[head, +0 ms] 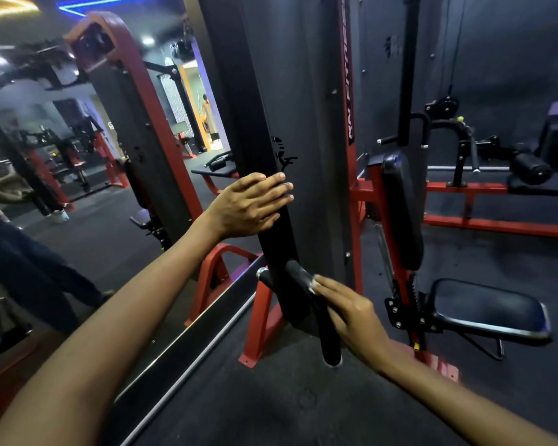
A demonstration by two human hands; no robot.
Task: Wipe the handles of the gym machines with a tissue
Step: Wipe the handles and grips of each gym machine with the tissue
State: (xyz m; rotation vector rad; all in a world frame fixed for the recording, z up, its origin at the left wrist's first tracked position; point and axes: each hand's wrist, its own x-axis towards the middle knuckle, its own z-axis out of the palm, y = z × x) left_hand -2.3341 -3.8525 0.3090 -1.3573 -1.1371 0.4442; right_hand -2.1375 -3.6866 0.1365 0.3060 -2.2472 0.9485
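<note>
A black curved handle (316,313) juts from the black arm (277,239) of a red and black gym machine, low in the middle. My right hand (348,313) lies along the handle's right side and presses a small white tissue (308,282) against its upper part; only a sliver of tissue shows at the fingertips. My left hand (250,202) rests flat, fingers straight, on the black arm above the handle. A short chrome-tipped handle (264,274) sticks out to the left of the main one.
A large mirror (78,156) fills the left, its metal frame (187,342) running down to the floor. The machine's padded seat (487,310) and backrest (400,207) stand at the right. Another red-framed machine (496,188) sits behind. Dark rubber floor (271,407) lies below.
</note>
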